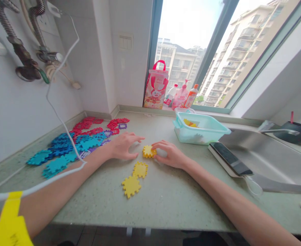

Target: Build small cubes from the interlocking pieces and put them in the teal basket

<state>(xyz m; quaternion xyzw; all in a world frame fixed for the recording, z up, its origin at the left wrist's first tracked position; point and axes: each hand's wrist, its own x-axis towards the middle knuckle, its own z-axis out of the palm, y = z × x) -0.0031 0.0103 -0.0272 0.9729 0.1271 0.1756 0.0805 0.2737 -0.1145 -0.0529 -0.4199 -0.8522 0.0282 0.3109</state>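
Yellow square puzzle tiles with toothed edges lie on the counter between my hands. My right hand (169, 153) grips a small yellow tile piece (147, 151), which looks like more than one tile stacked, with fingers and thumb at its right side. To the left of it, my left hand (125, 145) hovers over the counter, thumb and fingers apart, holding nothing. Closer to me are another yellow tile (140, 169) and a larger-looking yellow tile (131, 186), touching corner to corner.
Blue tiles (60, 145), red tiles (85, 124) and a few purple ones are heaped at the left. A turquoise basket (201, 128) with yellow pieces stands right, near a phone (228, 159) and a steel sink (265, 160). A white cable (60, 119) hangs across the left side.
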